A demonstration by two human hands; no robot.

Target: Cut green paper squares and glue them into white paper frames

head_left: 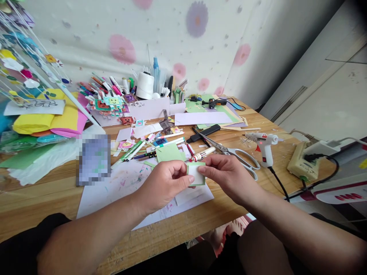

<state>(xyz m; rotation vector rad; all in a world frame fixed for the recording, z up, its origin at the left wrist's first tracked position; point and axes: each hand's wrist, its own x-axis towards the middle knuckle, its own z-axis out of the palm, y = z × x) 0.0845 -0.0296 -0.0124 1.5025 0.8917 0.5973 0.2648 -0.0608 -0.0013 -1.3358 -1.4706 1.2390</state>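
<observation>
- Centrally, both hands pinch one small white square with a green paper border (196,174), held just above the white paper sheet (120,187) on the wooden table (43,198);
- left hand (166,183): thumb and curled fingers closed on the square's left edge;
- right hand (226,173): fingertips gripping its right edge;
- beyond the square lie scissors (232,152); right of those, a white glue gun (263,145); left of the square, marker pens (143,147).
</observation>
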